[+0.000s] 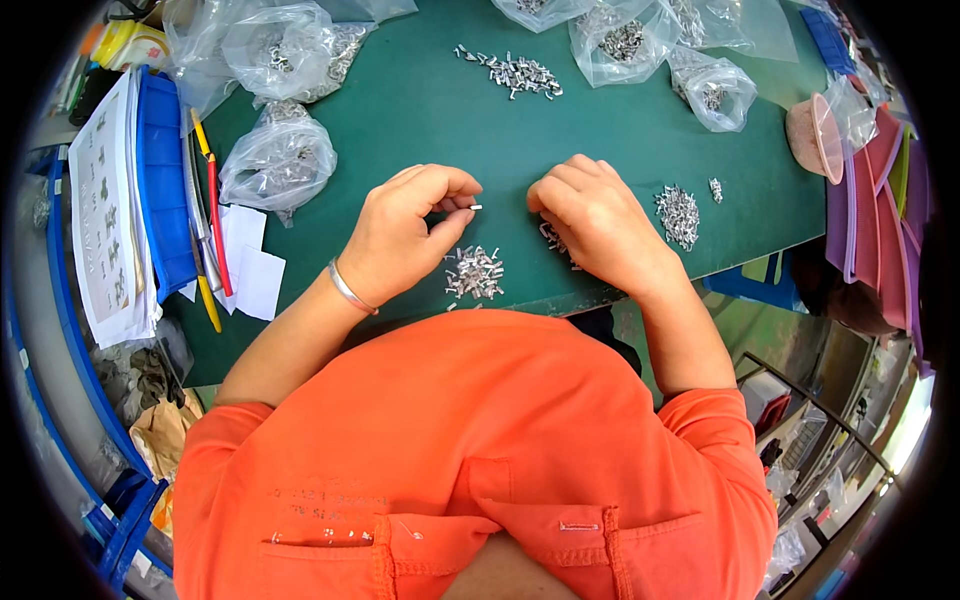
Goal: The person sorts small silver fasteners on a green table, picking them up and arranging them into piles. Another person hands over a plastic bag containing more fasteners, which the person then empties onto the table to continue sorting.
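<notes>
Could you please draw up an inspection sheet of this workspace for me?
Surface: green table, bearing loose piles and bags.
Job's things: small metal parts in a near pile, a right pile, a small cluster beside it, and a far pile.
Clutter: clear bags, papers, blue tray, pink cup.
Grippers: bare hands; left hand pinches a metal part; right hand is over another pile, its fingertips hidden.
Cables: nothing seen.
Surroundings: rack at left; red and purple plastic pieces at right.
</notes>
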Demonstrator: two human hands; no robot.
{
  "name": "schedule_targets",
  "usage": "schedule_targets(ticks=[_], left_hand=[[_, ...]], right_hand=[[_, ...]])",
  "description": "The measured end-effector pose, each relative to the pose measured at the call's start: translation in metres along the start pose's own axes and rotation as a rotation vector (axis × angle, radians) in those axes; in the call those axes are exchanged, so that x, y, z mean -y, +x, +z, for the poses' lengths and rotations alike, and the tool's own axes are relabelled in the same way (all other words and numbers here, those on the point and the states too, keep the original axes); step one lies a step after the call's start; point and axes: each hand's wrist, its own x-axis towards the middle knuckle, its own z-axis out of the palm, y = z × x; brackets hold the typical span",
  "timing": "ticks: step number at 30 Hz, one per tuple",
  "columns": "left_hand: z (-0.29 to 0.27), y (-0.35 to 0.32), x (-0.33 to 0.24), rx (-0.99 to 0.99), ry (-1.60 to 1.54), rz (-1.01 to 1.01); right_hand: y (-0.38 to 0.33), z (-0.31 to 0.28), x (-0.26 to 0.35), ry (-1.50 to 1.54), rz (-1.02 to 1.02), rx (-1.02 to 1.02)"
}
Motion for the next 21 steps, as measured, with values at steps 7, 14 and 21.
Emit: schedule_targets(ticks=[7, 14, 21], left_hand=[[0.003, -0.002, 0.003, -0.002, 0.010, -0.003], [0.003, -0.001, 0.011, 0.056, 0.145, 0.152], [0.005, 0.000, 0.014, 0.066, 0.166, 0.176]], right_hand=[[0.004, 0.009, -0.007, 0.180, 0.024, -0.229], [0.003, 0.009, -0.014, 0.166, 0.045, -0.253], [-0.003, -0.003, 0.003, 0.026, -0.024, 0.058]])
